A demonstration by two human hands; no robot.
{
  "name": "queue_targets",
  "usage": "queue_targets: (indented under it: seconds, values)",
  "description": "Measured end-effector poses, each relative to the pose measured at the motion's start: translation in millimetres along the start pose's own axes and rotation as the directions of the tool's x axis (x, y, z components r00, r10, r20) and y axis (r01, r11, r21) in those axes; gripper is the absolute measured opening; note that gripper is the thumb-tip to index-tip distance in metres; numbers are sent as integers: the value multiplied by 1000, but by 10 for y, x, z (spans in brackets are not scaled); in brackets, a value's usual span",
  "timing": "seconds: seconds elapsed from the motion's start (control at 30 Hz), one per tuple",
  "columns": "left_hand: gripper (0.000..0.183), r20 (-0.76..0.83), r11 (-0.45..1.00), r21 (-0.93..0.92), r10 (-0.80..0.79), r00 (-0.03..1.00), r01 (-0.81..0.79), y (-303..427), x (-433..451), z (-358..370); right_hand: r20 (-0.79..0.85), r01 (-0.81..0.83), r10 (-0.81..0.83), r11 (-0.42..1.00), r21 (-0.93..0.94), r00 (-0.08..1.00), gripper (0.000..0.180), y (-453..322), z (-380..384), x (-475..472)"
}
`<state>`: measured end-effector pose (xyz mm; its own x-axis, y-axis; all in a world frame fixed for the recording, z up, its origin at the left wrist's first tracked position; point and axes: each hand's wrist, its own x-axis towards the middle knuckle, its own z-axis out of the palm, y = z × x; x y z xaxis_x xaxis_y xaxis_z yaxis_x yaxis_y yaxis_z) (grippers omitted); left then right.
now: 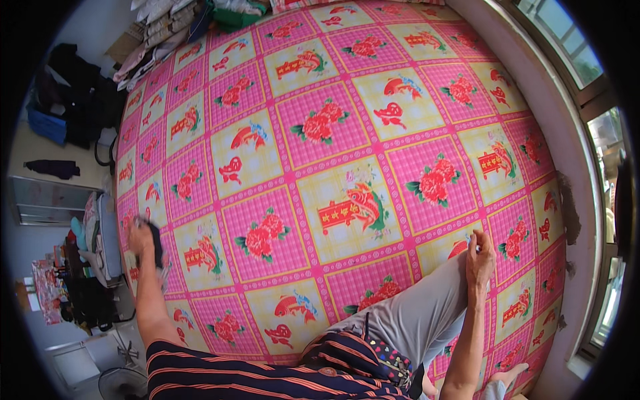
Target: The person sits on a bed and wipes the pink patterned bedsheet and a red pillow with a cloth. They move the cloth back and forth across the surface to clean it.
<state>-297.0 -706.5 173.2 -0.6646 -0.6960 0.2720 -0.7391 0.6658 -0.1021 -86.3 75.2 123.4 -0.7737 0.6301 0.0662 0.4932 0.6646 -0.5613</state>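
My left hand [141,238] reaches out to the left edge of the bed and grips a black object [157,246]. Motion blur hides what that object is. Beneath it lies a pink and yellow checked bed cover [267,292], printed with red flowers, fish and characters. My right hand [481,260] is by my bent knee in grey trousers [425,305], its fingers curled. A small pale spot shows at those fingers; whether it is a held thing or a ring is unclear.
A window [590,115] and its pale ledge [542,90] run along the right side. Folded clothes and stacked packs [167,25] lie at the far left corner. Off the bed's left side are dark hanging clothes [75,95], a cluttered table [82,295] and a fan [122,384].
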Motion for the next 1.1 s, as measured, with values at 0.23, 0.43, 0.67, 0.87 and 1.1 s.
queue_targets:
  seconds: [0.23, 0.43, 0.67, 0.87, 1.1]
  values:
    - [39, -562, 28, -417, 778, 281, -909, 2214, -2528, -543, 3, 8, -8, 999, 53, 1000, 23, 237, 92, 30]
    - [83, -188, -157, -466, 979, -76, -871, 2453, -4233, -475, -13, 10, -10, 1000, 29, 1000, 23, 111, 70, -19]
    - [52, -239, 454, -355, 801, 549, -817, 1362, -2315, 164, 15, -28, 28, 999, 15, 1000, 24, 164, 3, 0]
    - [44, 51, 993, 17, -118, 992, 118, -1190, -432, 16, -11, 14, -13, 998, 66, 1000, 24, -45, 96, -66]
    - [40, -272, 443, -664, 608, 746, -603, 876, -1757, -390, 15, -5, 4, 998, 67, 1000, 25, -7, 75, -23]
